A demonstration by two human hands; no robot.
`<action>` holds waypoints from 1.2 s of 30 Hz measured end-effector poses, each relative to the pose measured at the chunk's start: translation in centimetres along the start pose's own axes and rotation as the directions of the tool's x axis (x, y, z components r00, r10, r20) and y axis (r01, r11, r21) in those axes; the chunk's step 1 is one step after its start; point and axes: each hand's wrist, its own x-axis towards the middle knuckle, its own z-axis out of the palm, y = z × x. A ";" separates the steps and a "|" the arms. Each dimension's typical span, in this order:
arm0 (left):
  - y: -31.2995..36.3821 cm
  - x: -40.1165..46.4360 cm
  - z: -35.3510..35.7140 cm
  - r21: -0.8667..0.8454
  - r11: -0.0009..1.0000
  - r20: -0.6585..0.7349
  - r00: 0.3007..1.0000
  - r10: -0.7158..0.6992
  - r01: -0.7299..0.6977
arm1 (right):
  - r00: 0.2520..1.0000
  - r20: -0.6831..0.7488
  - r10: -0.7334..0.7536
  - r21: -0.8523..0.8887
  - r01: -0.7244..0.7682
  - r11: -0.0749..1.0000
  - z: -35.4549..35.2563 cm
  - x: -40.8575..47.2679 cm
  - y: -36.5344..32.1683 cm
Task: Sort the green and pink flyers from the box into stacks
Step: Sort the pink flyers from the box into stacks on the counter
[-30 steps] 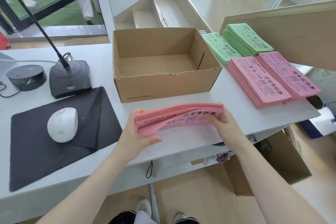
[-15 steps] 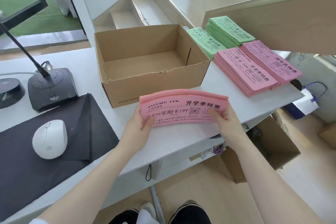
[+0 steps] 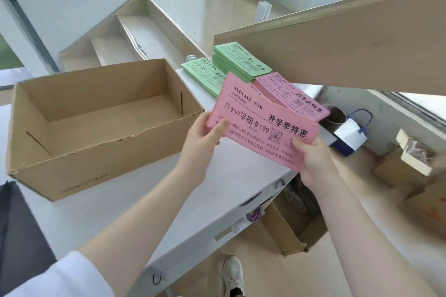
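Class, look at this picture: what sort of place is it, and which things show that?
Probably a gym's reception counter: printed pink promotional flyers headed with a gym name, sorted green flyer stacks, a raised wooden counter ledge.

Both hands: left (image 3: 201,136), right (image 3: 311,159) grip pink flyers (image 3: 260,119) beside empty box (image 3: 96,113).

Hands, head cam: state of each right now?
Left hand: grips the left end of the pink flyer bundle.
Right hand: grips the same bundle's lower right corner.
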 end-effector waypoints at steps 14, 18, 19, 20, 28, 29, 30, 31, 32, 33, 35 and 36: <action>-4.6 15.1 6.9 0.101 0.971 -0.341 0.924 -0.171 0.217 | 0.944 0.186 0.271 -0.288 -0.211 0.934 -3.7 9.4 -2.6; -6.2 17.0 6.9 0.300 0.898 -0.398 0.898 -0.188 0.321 | 0.906 0.231 0.354 -0.404 -0.241 0.882 -4.4 10.2 -2.4; -6.5 17.3 6.9 0.330 0.873 -0.427 0.882 -0.201 0.359 | 0.900 0.240 0.364 -0.410 -0.246 0.878 -4.5 10.3 -2.3; -6.6 17.6 6.9 0.360 0.851 -0.450 0.870 -0.201 0.383 | 0.897 0.246 0.367 -0.404 -0.250 0.880 -4.6 10.5 -2.2; -7.4 16.8 7.0 0.258 0.909 -0.404 0.891 -0.207 0.328 | 0.903 0.278 0.329 -0.606 -0.101 0.789 -5.7 10.8 -3.1; -7.7 16.0 7.2 0.163 0.934 -0.367 0.898 -0.242 0.319 | 0.924 0.276 0.267 -0.628 -0.037 0.777 -5.9 10.9 -3.5; -8.2 15.3 7.5 0.073 0.947 -0.324 0.906 -0.273 0.312 | 0.951 0.261 0.165 -0.645 0.045 0.763 -6.2 11.3 -3.9; -8.7 14.5 7.9 0.011 0.950 -0.290 0.910 -0.297 0.313 | 0.974 0.227 0.023 -0.663 0.137 0.736 -6.4 12.0 -4.3; -9.5 14.0 8.2 -0.043 0.956 -0.257 0.922 -0.291 0.290 | 0.973 0.190 -0.130 -0.699 0.227 0.678 -6.6 13.0 -4.6; -10.2 13.5 8.6 -0.051 0.956 -0.256 0.921 -0.294 0.291 | 0.954 0.169 -0.249 -0.748 0.289 0.598 -6.7 14.2 -5.0; -11.3 13.4 9.0 -0.028 0.957 -0.266 0.921 -0.286 0.289 | 0.929 0.197 -0.314 -0.829 0.329 0.453 -6.6 17.1 -5.3; -11.2 13.7 9.0 -0.026 0.959 -0.280 0.918 -0.279 0.283 | 0.946 0.211 -0.245 -0.854 0.301 0.424 -6.5 18.5 -5.4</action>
